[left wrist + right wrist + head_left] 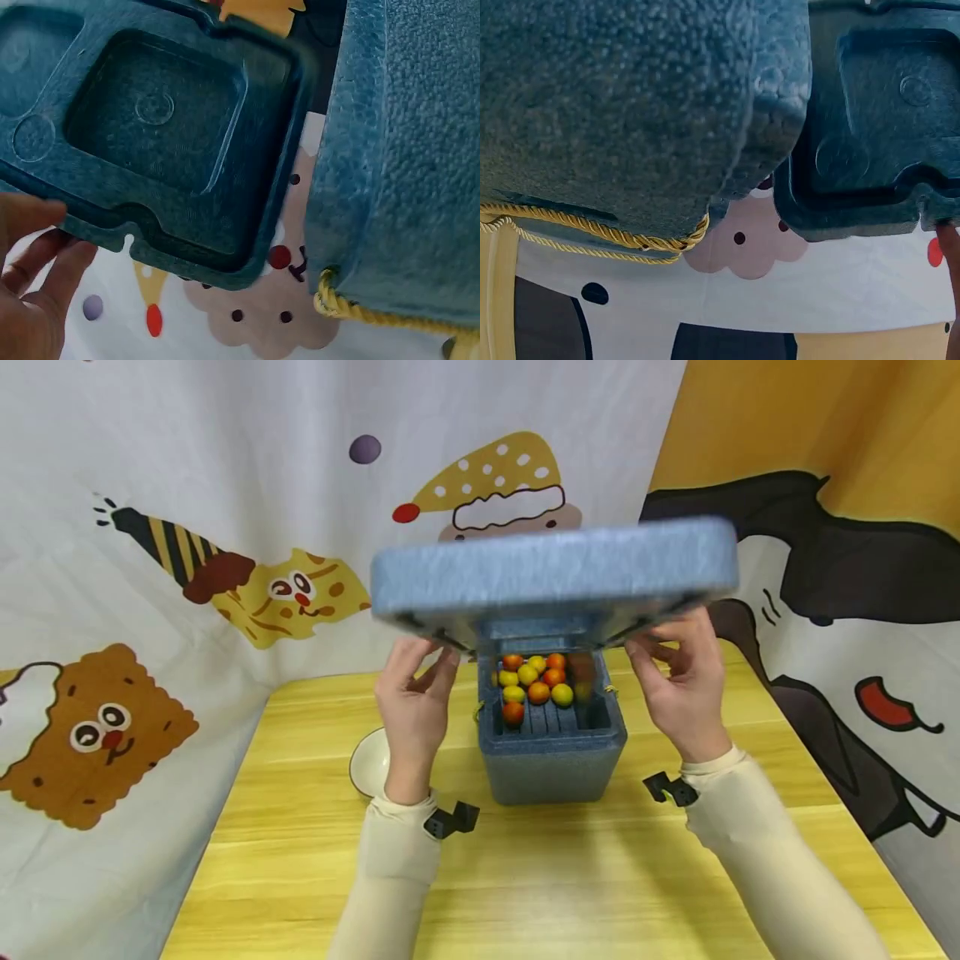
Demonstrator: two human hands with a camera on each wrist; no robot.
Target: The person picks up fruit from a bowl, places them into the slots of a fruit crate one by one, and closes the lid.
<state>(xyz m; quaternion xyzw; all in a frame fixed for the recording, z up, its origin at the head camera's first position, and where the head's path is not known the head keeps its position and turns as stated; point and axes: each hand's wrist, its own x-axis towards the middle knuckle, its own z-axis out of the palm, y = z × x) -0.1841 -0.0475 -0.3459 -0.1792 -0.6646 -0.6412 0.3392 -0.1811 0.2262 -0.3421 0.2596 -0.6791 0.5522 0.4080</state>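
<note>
Both hands hold a blue-grey foam box lid [555, 568] up in the air, tilted, over the open foam box [555, 777]. My left hand [412, 706] pinches the lid's left edge; in the left wrist view, thumb and fingers meet at its notched rim. On the opposite edge, my right hand [686, 689] grips the lid, and the right wrist view catches just one finger at the rim. The lid's recessed underside [154, 142] faces the wrist cameras. Inside the box lie several small round orange and yellow fruits [538, 693], bunched mostly toward the back and left.
A white bowl [366, 760] with a dark rim stands left of the box, partly behind my left wrist. Yellow rope [592, 225] runs along the box's side. The wooden table [300, 877] ends at a printed cartoon curtain [247, 435].
</note>
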